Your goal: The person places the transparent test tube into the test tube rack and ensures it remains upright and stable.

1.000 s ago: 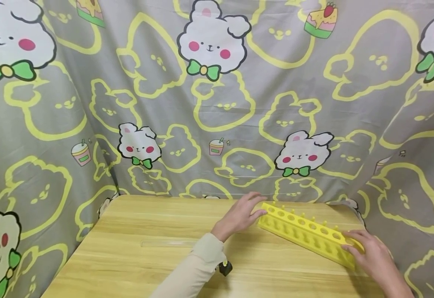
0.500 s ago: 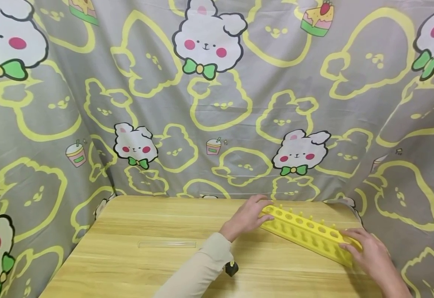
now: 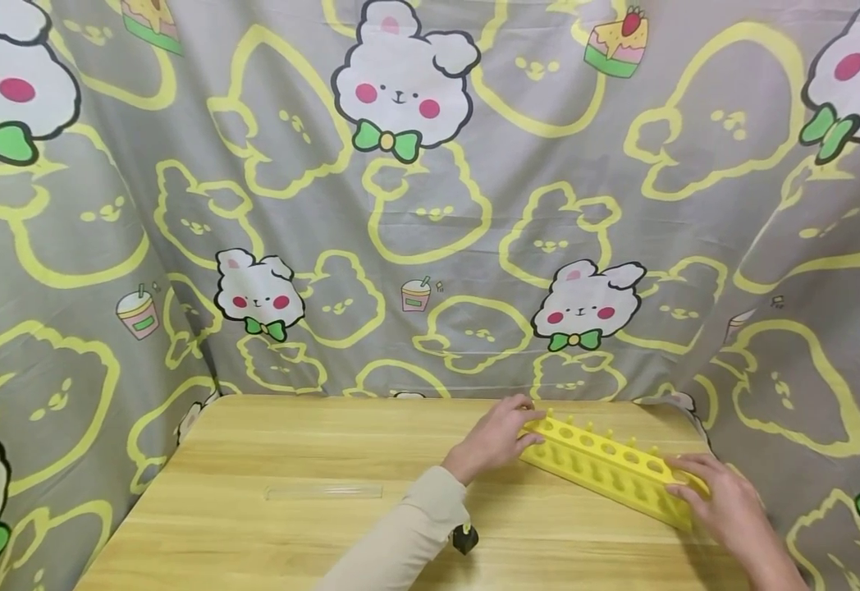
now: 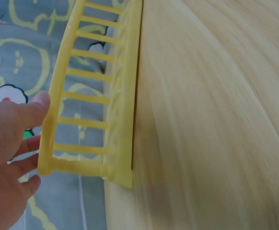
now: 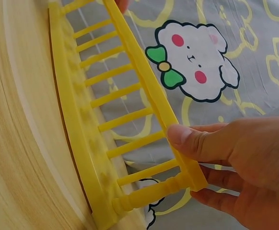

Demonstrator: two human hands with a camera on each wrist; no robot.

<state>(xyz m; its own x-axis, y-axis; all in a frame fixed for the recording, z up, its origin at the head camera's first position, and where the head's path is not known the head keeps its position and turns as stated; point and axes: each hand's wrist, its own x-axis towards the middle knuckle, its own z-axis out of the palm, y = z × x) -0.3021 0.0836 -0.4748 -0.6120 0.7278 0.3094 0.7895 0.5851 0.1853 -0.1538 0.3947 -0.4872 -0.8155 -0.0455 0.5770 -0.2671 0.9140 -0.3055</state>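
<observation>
**On the right of the surface (image 3: 253,533), a yellow rack (image 3: 600,454) held at both ends**

Toward the back right of the wood grain, holds the yellow rack at a slant: left end farther back, right end nearer, round holes facing up, short pegs along the back edge.

With the left grip (image 3: 495,433), pinches the left end of the top plate, thumb in front, fingers behind. With the right grip (image 3: 721,497), pinches the right end likewise, thumb in front, fingers round the back. Narrow on both sides, with nothing but the rack between thumb and fingers.

Compared with a second ago, shows only a small change: left end of the rack slightly farther right, left grip along with it, left sleeve (image 3: 415,525) now clear of the right end of the clear tube (image 3: 323,492). Leaves the tube lying flat, untouched and unmoved, well apart from the rack.

Means, by judgement, a fine adjustment of the rack's place rather than a carry, with both ends well controlled and the tube outside the handling at this moment. In both wrist views, shows the rack upright, base edge close along the surface; cannot tell about full contact underneath.
</observation>
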